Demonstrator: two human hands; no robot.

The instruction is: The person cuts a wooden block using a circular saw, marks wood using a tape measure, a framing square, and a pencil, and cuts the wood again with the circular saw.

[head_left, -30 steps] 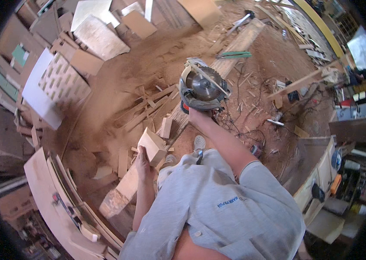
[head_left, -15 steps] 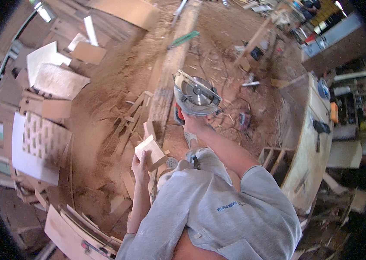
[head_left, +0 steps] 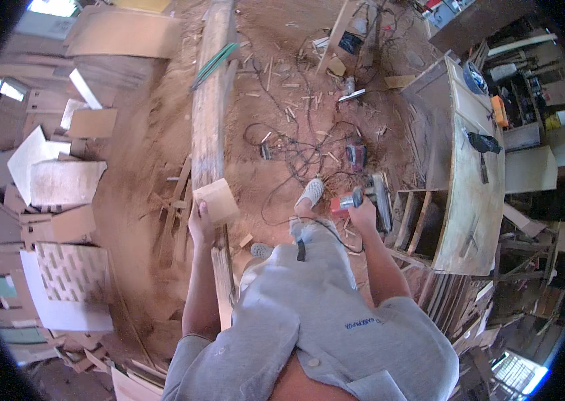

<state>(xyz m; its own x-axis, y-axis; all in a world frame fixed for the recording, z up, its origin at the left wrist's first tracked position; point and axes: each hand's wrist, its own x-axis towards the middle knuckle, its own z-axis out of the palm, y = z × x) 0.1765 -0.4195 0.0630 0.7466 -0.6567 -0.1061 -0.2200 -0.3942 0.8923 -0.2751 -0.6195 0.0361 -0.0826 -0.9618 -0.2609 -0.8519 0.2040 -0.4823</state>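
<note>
My left hand point(head_left: 201, 222) is closed around a squarish block of pale wood point(head_left: 221, 200), its thumb lying across the near face. The block is held above a long timber beam point(head_left: 209, 127). In my right hand point(head_left: 364, 216) I grip a red-and-grey circular saw point(head_left: 343, 203) by its handle, out to the right of my leg. The saw is turned edge-on, so its base plate point(head_left: 383, 200) shows as a narrow grey strip and the blade face is hidden. A dark cord runs below the saw near my knee.
A green strap point(head_left: 214, 65) lies over the beam's far part. Tangled cables and a red power tool point(head_left: 356, 156) are on the sawdust-covered ground ahead. A pale cabinet panel point(head_left: 473, 200) stands close on the right. Boards point(head_left: 68, 182) are stacked along the left.
My right hand has swung the saw from in front of me out to the right and turned it edge-on. My left hand still holds the wood block. The view has shifted to the right.
</note>
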